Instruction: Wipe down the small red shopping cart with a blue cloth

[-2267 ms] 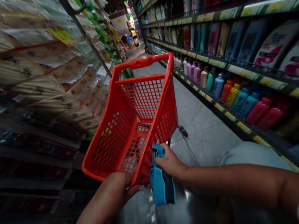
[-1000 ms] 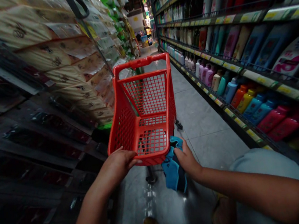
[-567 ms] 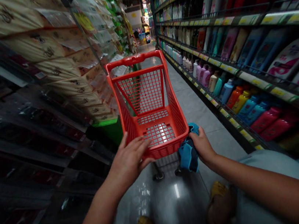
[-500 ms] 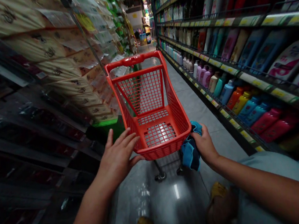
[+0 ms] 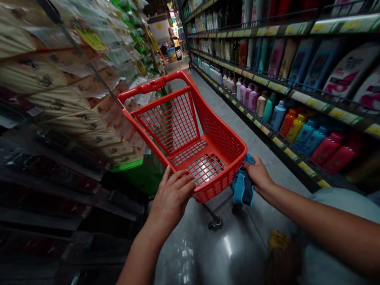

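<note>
A red plastic shopping cart (image 5: 212,151) stands on the floor in front of me, its basket empty and its handle at the far end. My left hand (image 5: 174,194) rests at the basket's near left corner, palm down, fingers spread and reaching over the rim. At the near right corner, my right hand (image 5: 258,173) is closed on a blue cloth (image 5: 243,189), which hangs down beside the basket. Whether the right fingers also touch the rim is hard to tell.
Shelves of bottles (image 5: 317,139) run along the right side. Stacked packages (image 5: 64,103) and dark racks line the left, near the cart's handle. A green box (image 5: 134,171) sits low at left. My shoes (image 5: 278,241) show below on the grey floor (image 5: 213,257).
The cart has turned, its handle end swinging left and its near end right. My left hand has moved right and come onto the rim. My right hand still holds the cloth.
</note>
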`<state>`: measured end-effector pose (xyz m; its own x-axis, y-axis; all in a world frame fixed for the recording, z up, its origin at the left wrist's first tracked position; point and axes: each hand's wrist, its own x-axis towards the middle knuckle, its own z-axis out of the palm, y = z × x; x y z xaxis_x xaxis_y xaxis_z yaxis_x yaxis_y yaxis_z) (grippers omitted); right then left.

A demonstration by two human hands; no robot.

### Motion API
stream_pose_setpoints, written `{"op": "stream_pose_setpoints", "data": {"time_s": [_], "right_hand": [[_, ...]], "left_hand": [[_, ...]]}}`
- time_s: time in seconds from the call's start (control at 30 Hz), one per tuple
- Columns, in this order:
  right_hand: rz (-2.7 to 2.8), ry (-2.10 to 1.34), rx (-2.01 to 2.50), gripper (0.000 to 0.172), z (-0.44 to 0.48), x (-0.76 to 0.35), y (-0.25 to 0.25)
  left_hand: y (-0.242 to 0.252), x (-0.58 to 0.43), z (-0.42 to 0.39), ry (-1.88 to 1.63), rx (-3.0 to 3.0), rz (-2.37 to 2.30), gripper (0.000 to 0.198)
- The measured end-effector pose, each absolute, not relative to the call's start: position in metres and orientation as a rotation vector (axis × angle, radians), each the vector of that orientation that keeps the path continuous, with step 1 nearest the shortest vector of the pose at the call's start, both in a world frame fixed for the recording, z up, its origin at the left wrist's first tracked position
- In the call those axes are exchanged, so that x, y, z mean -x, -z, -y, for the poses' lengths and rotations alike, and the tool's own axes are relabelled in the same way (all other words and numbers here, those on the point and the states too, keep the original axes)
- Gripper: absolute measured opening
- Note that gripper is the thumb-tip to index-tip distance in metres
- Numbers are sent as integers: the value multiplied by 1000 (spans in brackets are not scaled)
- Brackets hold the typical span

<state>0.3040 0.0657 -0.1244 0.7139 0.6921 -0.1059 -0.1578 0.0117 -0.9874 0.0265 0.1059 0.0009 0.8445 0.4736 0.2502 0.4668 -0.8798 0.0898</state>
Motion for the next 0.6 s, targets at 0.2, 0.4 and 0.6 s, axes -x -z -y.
{"op": "stream_pose_setpoints", "data": {"time_s": [0.2, 0.4, 0.6], "right_hand": [[532, -477, 1440, 31, -62, -336, 113], [308, -638, 1389, 27, -65, -349, 134], [288, -705, 1374, 17, -75, -377, 142]], "left_hand": [[6, -57, -95, -463, -2957, -682, 27], [17, -90, -77, -588, -2936, -652, 25], [22, -107, -72, -638, -3097, -526, 29]]}}
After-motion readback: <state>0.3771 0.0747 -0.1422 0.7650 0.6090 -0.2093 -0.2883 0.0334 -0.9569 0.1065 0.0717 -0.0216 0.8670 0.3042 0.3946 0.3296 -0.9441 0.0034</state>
